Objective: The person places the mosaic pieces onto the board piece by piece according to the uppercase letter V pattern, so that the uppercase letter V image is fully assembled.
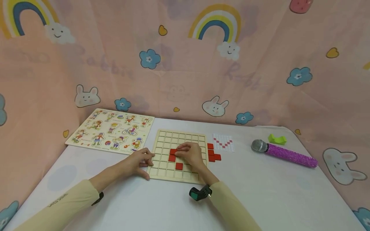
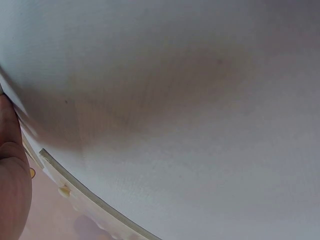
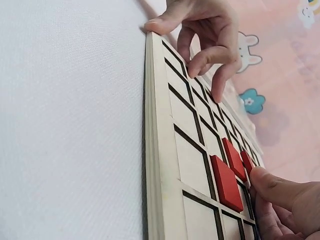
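A wooden grid board (image 1: 164,173) lies flat on the table. My left hand (image 1: 138,163) rests at its left side, the thumb by the near corner and bent fingertips touching the edge squares; the right wrist view shows this left hand (image 3: 207,37) too. Over the middle of the board, my right hand (image 1: 191,155) pinches a red square tile (image 1: 173,151) between thumb and fingertips. Another red tile (image 1: 171,158) sits just nearer, and a third red tile (image 1: 179,166) lies in a square closer to the front. The right thumb (image 3: 280,190) meets the farthest tile (image 3: 247,162).
Several loose red tiles (image 1: 212,156) lie right of the board, beside a white pattern card (image 1: 228,147) with a red V. A picture puzzle board (image 1: 92,134) lies back left. Farther right are a purple microphone (image 1: 289,155) and a green curved block (image 1: 277,139).
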Available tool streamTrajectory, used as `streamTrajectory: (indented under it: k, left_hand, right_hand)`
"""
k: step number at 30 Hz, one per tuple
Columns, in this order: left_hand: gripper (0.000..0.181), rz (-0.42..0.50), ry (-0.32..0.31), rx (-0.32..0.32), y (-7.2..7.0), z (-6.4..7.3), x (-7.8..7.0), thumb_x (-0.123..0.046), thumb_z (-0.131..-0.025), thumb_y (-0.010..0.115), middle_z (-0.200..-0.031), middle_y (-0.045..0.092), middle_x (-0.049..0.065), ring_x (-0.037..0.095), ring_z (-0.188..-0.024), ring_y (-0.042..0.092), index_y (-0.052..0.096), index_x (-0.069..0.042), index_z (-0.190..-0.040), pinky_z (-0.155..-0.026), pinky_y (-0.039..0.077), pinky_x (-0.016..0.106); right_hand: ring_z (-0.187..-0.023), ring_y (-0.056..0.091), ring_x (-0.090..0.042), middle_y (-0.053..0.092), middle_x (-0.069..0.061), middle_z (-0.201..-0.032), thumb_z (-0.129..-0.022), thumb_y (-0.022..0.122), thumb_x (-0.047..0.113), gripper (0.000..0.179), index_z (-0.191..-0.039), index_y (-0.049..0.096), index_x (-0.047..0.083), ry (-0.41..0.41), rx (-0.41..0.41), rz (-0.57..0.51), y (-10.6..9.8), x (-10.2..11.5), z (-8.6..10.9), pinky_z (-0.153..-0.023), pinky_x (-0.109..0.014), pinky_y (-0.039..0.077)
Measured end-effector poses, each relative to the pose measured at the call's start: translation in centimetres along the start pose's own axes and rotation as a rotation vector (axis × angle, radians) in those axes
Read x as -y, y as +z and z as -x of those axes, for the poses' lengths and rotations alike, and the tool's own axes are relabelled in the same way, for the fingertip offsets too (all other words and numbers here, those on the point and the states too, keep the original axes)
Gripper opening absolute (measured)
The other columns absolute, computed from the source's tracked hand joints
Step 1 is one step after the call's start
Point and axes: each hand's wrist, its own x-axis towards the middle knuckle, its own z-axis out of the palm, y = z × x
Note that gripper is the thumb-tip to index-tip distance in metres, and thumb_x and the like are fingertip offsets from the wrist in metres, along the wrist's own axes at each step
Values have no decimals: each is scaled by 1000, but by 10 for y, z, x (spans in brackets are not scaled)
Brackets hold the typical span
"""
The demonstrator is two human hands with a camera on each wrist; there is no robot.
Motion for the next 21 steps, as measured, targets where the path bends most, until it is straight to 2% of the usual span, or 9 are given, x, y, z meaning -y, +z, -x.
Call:
streamTrajectory:
  k: [8, 16, 21]
  left_hand:
    - [34, 13, -21, 7, 1, -2, 0, -20, -62, 87, -105, 51, 6, 37, -129, 45, 65, -8, -84, -92, 51, 22]
    - [34, 21, -37, 11, 0, -1, 0, -21, -62, 87, -107, 51, 4, 34, -130, 44, 65, -10, -86, -92, 50, 19]
    - [35, 15, -21, 13, 0, 0, 0, -22, -63, 87, -107, 51, 4, 35, -130, 44, 64, -10, -86, -92, 50, 19]
  right_hand:
    - [-82, 71, -20, 73, -11, -84, -73, 81, 3, 20, -90, 72, 0, 20, 9, 12, 6, 1, -4, -80, -31, 58]
    - [-82, 70, -20, 73, -10, -87, -75, 81, 6, 20, -91, 71, 0, -21, 48, 68, 8, 6, -7, -78, -30, 58]
    - [-82, 71, -21, 73, -12, -87, -73, 82, 5, 22, -90, 70, -1, -31, 56, 83, 8, 8, -8, -75, -29, 59]
